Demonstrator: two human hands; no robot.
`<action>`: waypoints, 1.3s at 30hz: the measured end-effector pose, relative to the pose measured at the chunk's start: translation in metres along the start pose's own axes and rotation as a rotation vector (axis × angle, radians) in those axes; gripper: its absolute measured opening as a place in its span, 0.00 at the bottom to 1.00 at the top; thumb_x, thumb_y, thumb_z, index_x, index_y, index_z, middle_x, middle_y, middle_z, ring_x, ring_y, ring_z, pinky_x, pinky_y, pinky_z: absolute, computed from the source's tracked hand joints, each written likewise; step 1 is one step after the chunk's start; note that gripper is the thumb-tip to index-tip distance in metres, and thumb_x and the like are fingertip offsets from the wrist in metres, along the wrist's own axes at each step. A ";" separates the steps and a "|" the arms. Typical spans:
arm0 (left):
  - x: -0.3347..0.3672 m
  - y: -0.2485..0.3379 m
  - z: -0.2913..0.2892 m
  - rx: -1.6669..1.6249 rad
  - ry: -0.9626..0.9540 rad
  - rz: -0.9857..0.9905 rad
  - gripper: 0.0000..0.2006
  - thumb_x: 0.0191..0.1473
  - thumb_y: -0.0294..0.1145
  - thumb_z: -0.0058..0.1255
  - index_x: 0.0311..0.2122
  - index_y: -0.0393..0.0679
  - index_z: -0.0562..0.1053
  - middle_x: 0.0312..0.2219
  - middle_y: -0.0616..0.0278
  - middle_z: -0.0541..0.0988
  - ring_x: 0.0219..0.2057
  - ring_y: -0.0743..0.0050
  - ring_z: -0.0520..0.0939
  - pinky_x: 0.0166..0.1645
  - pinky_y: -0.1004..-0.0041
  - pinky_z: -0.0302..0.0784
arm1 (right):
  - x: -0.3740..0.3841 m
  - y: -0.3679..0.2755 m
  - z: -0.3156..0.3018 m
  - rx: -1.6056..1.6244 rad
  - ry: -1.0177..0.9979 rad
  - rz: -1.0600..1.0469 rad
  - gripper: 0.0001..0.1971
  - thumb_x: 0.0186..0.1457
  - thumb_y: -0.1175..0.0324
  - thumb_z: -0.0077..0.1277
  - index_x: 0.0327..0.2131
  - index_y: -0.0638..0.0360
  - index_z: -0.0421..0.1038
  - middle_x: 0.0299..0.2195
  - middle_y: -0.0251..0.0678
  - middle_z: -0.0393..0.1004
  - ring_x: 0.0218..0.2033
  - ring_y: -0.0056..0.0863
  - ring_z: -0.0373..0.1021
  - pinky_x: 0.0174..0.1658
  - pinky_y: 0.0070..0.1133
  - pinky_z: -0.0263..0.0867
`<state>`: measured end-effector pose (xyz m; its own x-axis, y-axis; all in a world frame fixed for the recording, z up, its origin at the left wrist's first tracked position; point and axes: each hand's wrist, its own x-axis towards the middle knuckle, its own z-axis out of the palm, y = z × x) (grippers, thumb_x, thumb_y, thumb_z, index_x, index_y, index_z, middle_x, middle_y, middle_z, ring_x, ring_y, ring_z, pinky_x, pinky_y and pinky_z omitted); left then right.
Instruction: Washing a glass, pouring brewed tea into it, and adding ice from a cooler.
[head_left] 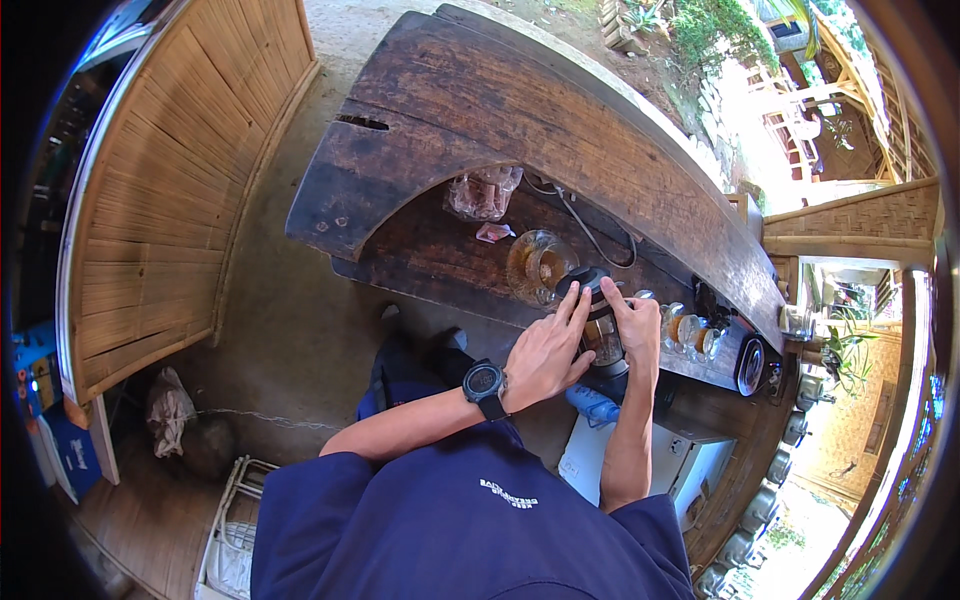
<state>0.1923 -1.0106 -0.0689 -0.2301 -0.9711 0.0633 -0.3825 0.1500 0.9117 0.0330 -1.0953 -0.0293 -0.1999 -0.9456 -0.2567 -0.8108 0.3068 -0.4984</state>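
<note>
Over the near edge of the dark wooden counter (pixel 470 100), I have a clear jar (pixel 604 342) between my hands. It has a black lid (pixel 585 277) and a dark base, like a small blender, and something brown shows inside. My left hand (pixel 545 355), with a black watch at its wrist, presses against its left side, fingers stretched up to the lid. On the other side my right hand (pixel 637 325) grips it, thumb near the lid. Just left of the jar sits a glass bowl (pixel 532 258) with brownish contents.
A plastic bag (pixel 485 192), a small packet (pixel 494 232) and a cable (pixel 600 235) lie on the counter's lower shelf. Several glass jars (pixel 690 330) stand to the right. A blue bottle-like thing (pixel 592 405) rests above a white cabinet (pixel 610 455). A bamboo panel (pixel 185 190) rises at left.
</note>
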 end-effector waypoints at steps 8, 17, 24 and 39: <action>0.001 0.001 0.001 0.010 0.011 -0.005 0.43 0.51 0.39 0.57 0.64 0.28 0.49 0.62 0.30 0.54 0.45 0.37 0.77 0.49 0.58 0.75 | -0.001 -0.006 -0.002 -0.029 -0.007 -0.004 0.33 0.48 0.40 0.60 0.13 0.66 0.74 0.10 0.31 0.66 0.15 0.18 0.61 0.22 0.23 0.58; 0.001 0.001 0.001 -0.004 0.010 -0.012 0.44 0.51 0.39 0.58 0.65 0.28 0.48 0.61 0.30 0.55 0.43 0.36 0.78 0.49 0.58 0.75 | 0.001 -0.004 -0.002 -0.058 -0.012 -0.016 0.31 0.48 0.41 0.60 0.15 0.66 0.76 0.10 0.33 0.68 0.15 0.18 0.62 0.23 0.24 0.59; 0.002 0.002 0.000 0.001 0.019 0.006 0.43 0.51 0.39 0.57 0.65 0.28 0.49 0.61 0.29 0.55 0.44 0.36 0.77 0.49 0.58 0.75 | 0.000 -0.003 -0.004 -0.052 -0.015 0.002 0.31 0.49 0.42 0.61 0.13 0.65 0.74 0.09 0.29 0.65 0.15 0.16 0.59 0.21 0.23 0.57; -0.005 0.026 0.006 0.094 0.027 0.154 0.42 0.48 0.35 0.59 0.65 0.33 0.52 0.62 0.37 0.56 0.48 0.46 0.74 0.52 0.61 0.71 | -0.021 0.036 -0.010 0.492 0.069 0.084 0.28 0.52 0.49 0.60 0.09 0.52 0.62 0.10 0.18 0.55 0.12 0.08 0.48 0.17 0.16 0.39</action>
<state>0.1784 -1.0012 -0.0483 -0.2687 -0.9399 0.2108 -0.4269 0.3123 0.8486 0.0023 -1.0652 -0.0331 -0.3026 -0.9152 -0.2661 -0.4380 0.3814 -0.8140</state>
